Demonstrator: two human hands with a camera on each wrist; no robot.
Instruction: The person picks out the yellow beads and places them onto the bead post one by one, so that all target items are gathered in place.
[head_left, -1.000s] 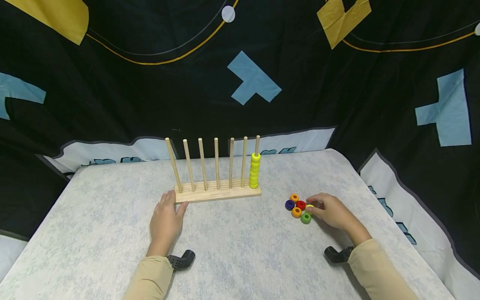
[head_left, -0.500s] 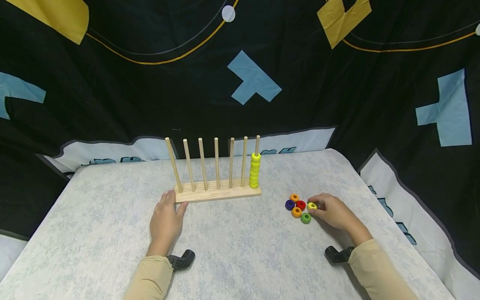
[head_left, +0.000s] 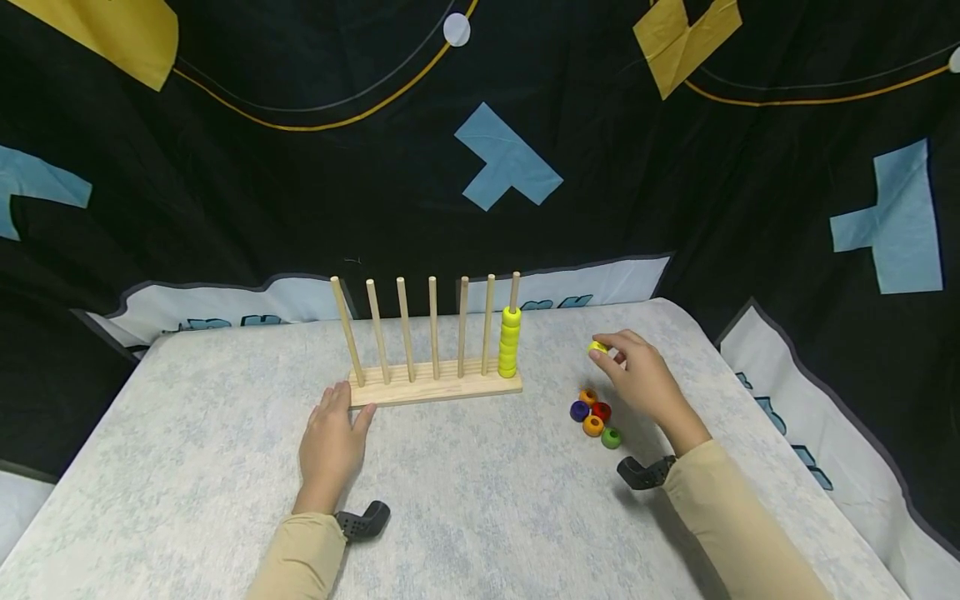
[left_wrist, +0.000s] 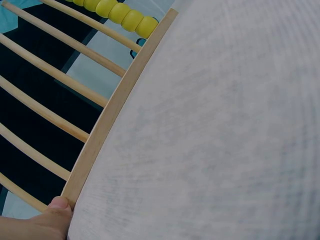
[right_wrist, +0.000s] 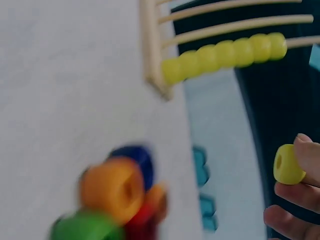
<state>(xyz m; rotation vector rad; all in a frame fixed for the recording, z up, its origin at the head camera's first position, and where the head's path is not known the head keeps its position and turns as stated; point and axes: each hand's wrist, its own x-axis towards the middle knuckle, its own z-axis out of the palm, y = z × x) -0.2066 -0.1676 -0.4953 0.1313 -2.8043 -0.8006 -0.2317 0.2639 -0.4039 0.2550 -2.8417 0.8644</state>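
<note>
My right hand (head_left: 641, 375) pinches a yellow bead (right_wrist: 288, 165) between thumb and fingertips, raised above the table behind the loose beads. Its hole shows in the right wrist view. On the table, my left hand (head_left: 330, 446) grips the left end of a wooden peg rack (head_left: 435, 387), thumb along the front edge of the base. Several upright pegs stand in the rack. Its rightmost peg carries a stack of yellow beads (head_left: 509, 342), with the peg's top bare above them; the other pegs hold no beads.
Below my right hand lies a small cluster: a green bead (head_left: 611, 437), a red bead (head_left: 602, 411), a purple bead (head_left: 579, 410) and two orange beads (head_left: 593, 426). A dark cloth with blue and gold shapes hangs behind the pale table (head_left: 480, 500).
My right hand has taken the yellow bead from the cluster and lifted it up, forward and to the left. My left hand and the rack stay where they were.
</note>
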